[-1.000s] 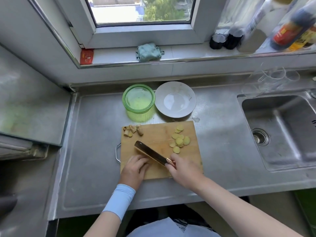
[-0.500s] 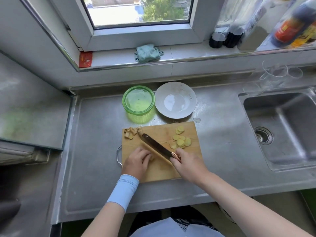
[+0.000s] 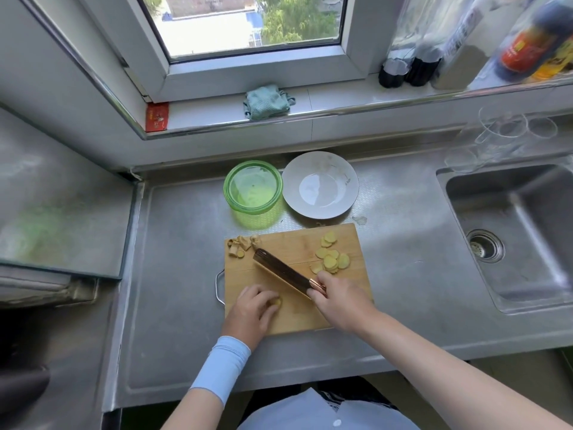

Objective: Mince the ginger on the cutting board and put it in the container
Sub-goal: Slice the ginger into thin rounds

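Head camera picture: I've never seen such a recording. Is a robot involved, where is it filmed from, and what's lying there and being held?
No robot here: a person works with bare hands, and one wide-angle camera worn on the head looks down at them. On the steel counter lies a wooden cutting board, with ginger slices at its far right and trimmings at its far left. Behind it stand a green container and a white plate; a sink is on the right. The right hand grips a knife, blade angled across the board. The left hand holds a ginger piece down near the blade.
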The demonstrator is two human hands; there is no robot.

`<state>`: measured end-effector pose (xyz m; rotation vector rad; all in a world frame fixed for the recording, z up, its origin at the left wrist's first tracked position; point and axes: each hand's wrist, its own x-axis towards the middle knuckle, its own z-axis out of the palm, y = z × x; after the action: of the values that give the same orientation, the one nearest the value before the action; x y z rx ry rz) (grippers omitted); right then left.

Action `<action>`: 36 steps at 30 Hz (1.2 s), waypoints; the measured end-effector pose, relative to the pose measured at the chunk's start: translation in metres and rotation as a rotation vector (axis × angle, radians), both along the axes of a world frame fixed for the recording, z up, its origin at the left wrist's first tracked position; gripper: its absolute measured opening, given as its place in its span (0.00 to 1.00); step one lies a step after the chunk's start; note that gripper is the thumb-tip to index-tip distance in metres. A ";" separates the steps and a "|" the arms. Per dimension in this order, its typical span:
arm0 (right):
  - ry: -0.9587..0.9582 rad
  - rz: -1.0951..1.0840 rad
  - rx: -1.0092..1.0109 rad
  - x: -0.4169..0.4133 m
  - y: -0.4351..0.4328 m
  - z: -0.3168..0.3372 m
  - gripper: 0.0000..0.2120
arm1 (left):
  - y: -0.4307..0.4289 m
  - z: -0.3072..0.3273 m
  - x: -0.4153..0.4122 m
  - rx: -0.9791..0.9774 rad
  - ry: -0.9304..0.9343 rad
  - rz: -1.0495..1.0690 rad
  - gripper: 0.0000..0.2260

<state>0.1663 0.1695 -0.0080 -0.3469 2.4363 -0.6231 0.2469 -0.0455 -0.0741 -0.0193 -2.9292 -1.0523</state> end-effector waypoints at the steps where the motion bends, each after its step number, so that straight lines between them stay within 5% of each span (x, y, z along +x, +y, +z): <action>1: -0.004 -0.004 -0.005 -0.001 -0.001 0.000 0.11 | 0.000 0.001 0.001 0.030 0.009 0.008 0.08; 19: -0.004 -0.005 -0.007 0.007 -0.008 0.009 0.15 | -0.006 0.001 0.029 0.104 -0.019 0.164 0.11; 27: -0.013 -0.077 -0.023 0.002 -0.004 0.008 0.14 | 0.002 0.001 0.007 -0.101 0.033 -0.022 0.08; 33: 0.016 -0.068 -0.017 0.003 -0.003 0.008 0.14 | 0.003 -0.001 0.005 -0.117 -0.065 -0.019 0.15; 36: 0.015 -0.056 -0.017 0.006 -0.003 0.009 0.13 | 0.000 0.003 0.011 -0.026 -0.117 0.010 0.27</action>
<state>0.1725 0.1664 0.0014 -0.2925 2.4630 -0.6683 0.2580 -0.0451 -0.0708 0.0592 -3.0435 -1.0486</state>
